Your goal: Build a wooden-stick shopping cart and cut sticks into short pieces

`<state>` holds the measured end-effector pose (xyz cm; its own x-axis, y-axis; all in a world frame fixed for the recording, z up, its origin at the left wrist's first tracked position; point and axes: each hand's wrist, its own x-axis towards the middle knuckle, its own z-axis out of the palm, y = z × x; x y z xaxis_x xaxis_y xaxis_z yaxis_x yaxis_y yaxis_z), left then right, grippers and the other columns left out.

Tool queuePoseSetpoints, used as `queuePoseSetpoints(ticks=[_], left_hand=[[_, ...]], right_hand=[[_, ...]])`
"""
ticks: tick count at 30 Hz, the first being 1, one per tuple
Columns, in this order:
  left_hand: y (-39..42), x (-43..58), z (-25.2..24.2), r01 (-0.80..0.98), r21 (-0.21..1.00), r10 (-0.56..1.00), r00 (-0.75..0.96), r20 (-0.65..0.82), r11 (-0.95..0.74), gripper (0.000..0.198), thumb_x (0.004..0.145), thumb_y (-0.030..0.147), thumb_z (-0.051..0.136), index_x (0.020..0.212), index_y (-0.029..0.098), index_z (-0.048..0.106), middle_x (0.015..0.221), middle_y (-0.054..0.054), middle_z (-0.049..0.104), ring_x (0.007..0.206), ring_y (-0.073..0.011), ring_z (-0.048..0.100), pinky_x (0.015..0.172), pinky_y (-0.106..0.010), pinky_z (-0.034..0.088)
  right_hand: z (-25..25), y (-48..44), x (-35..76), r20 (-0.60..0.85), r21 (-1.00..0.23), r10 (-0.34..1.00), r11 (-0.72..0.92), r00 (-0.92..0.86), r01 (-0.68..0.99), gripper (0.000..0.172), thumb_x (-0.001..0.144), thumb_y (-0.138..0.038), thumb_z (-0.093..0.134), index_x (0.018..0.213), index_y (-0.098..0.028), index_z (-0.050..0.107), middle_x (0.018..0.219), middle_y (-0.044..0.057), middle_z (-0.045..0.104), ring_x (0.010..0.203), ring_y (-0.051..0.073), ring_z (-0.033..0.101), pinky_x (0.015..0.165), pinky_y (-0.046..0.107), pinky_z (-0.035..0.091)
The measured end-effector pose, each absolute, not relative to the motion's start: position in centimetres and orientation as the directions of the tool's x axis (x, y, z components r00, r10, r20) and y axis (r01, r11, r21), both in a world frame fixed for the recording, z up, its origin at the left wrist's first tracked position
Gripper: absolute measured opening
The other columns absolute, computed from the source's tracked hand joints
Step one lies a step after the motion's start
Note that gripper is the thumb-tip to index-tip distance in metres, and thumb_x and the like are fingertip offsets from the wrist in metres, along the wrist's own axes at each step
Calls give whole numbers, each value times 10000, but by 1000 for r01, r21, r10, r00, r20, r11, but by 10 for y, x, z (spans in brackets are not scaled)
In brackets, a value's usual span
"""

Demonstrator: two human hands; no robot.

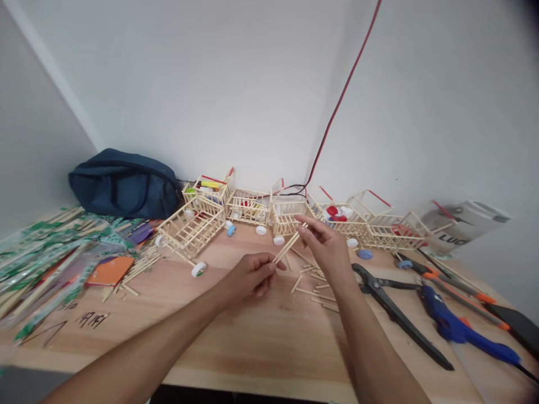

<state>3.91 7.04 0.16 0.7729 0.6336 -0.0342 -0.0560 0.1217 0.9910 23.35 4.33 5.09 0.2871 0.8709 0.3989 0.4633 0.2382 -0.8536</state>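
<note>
bag (124,188) left, shears (396,314) right of carts (252,207)

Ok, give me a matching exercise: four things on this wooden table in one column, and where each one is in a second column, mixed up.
Things
1. dark blue fabric bag
2. thin pale wooden sticks
3. long black scissors
4. flat orange card

Places
A. pinched between the left hand and the right hand
B. on the left, beside the green-printed packets
C. at the back left, against the white wall
D. lying to the right of the right hand

Pairs: 1-C, 2-A, 3-D, 4-B
</note>
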Motion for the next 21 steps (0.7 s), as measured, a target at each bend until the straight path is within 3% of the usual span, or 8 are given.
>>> queuePoseSetpoints(ticks=[3, 6, 9, 12, 15, 18, 21], left_hand=[[72, 37, 3, 6, 1000, 677, 736, -20, 23, 358, 897, 460, 505, 966, 123, 607, 604, 36, 532, 384, -45, 349, 409, -193, 233], [73, 33, 10, 149, 967, 734, 677, 51, -205, 281, 921, 346, 450, 921, 132, 632, 595, 27, 536, 475, -83, 430, 509, -213, 317], [73, 28, 16, 362, 809, 756, 638, 147, -463, 259, 933, 259, 411, 892, 152, 643, 678, -15, 618, 647, -146, 558, 635, -255, 363], [75, 24, 16, 519, 589, 725, 667, 174, -619, 253, 948, 232, 397, 892, 162, 633, 827, -55, 688, 751, -198, 611, 646, -281, 344], [78, 21, 11, 534, 431, 647, 743, 171, -728, 215, 951, 206, 423, 908, 180, 632, 916, -46, 707, 801, -207, 633, 643, -280, 344], [82, 22, 6, 486, 302, 549, 816, 178, -820, 163, 935, 184, 484, 889, 192, 640, 877, -24, 702, 766, -190, 623, 642, -279, 357], [84, 22, 7, 408, 207, 457, 820, 344, -889, 101, 906, 179, 560, 869, 180, 654, 869, -47, 698, 850, -213, 611, 770, -334, 414]], right_hand=[[52, 42, 236, 373, -861, 883, 214, 286, 461, 380, 824, -421, 612, 1085, -177, 743, 716, 19, 657, 578, 117, 534, 594, 262, 455], [53, 40, 247, 352, -826, 902, 173, 251, 537, 376, 833, -442, 594, 1032, -171, 762, 787, 46, 714, 551, 120, 541, 558, 263, 454], [56, 35, 262, 359, -723, 923, 181, 139, 667, 313, 834, -427, 606, 901, -178, 783, 762, 53, 731, 597, 154, 598, 569, 272, 453], [59, 26, 270, 353, -577, 934, 268, -61, 772, 255, 870, -383, 598, 828, -210, 780, 815, 56, 752, 724, 188, 663, 652, 285, 473], [59, 17, 263, 280, -458, 929, 350, -241, 817, 231, 908, -337, 572, 884, -234, 777, 886, 62, 762, 797, 199, 679, 715, 297, 482], [54, 10, 247, 168, -360, 933, 359, -319, 861, 249, 923, -293, 540, 837, -227, 764, 825, 75, 745, 791, 210, 661, 720, 306, 461], [47, 2, 238, 104, -411, 962, 272, -252, 870, 255, 911, -287, 532, 775, -205, 731, 783, 67, 717, 766, 201, 635, 704, 296, 433]])
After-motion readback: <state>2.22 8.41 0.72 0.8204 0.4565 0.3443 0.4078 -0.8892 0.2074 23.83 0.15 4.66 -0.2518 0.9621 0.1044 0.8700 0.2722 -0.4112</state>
